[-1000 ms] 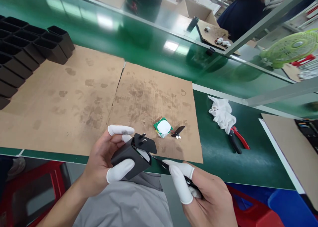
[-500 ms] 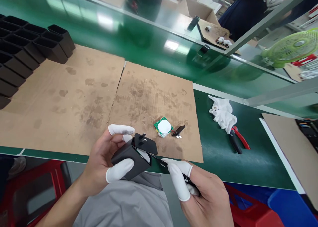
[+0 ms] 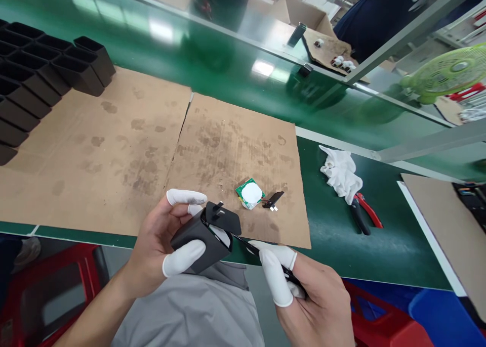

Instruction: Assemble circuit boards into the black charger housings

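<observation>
1. Left hand (image 3: 161, 243): clasped round the black case (image 3: 212, 256), thumb on the near side; white covers on the thumb and fingers.
2. Case: held above the front edge of the bench (image 3: 330, 251); its end faces right, with a white part visible inside; the cap (image 3: 230, 223), bearing metal pins, sits askew over that end, a gap left along its lower side.
3. Right hand (image 3: 307, 286): thumb and finger, also in white covers, pinch a slim black tool (image 3: 245, 244); its tip points at the gap; contact cannot be told.
4. Board (image 3: 251, 194): green, with a white disc on top; lies on the cardboard (image 3: 228, 139); a second cap (image 3: 274, 200) lies just beside it, to the right.
5. Pliers (image 3: 370, 214): on the bench, right of the cardboard; jaw end under a white cloth (image 3: 341, 175).
6. Other cases (image 3: 78, 76): black, grouped in rows at far left, hollow ends up.
</observation>
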A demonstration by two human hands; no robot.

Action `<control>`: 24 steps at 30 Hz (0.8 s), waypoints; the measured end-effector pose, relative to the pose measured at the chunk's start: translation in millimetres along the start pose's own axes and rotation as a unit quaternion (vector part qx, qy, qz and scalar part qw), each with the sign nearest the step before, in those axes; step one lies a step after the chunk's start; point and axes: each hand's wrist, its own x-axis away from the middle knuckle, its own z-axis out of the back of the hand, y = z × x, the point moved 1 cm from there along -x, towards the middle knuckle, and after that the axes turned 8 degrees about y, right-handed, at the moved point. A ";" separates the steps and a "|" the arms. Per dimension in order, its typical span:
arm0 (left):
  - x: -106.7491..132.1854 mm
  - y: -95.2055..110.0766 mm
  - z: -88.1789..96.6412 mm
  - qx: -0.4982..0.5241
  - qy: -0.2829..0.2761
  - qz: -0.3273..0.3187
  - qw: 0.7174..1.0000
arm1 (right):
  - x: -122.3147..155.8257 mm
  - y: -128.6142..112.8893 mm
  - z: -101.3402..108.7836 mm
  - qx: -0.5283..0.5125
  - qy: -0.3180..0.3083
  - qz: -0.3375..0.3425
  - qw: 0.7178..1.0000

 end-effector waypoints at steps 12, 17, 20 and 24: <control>-0.6 0.8 -2.0 0.004 -0.008 -0.001 1.000 | 3.3 0.6 -0.9 0.005 0.003 -0.002 1.000; 0.8 -0.3 -0.7 -0.004 -0.005 0.006 1.000 | 2.4 -1.5 -2.5 0.000 -0.009 -0.006 1.000; 0.8 -0.5 0.1 -0.014 0.004 0.004 1.000 | 1.2 -2.5 -1.9 0.006 0.002 -0.004 1.000; -0.2 0.3 0.0 -0.021 0.008 0.003 1.000 | 0.8 -2.7 -1.0 0.007 0.001 -0.002 1.000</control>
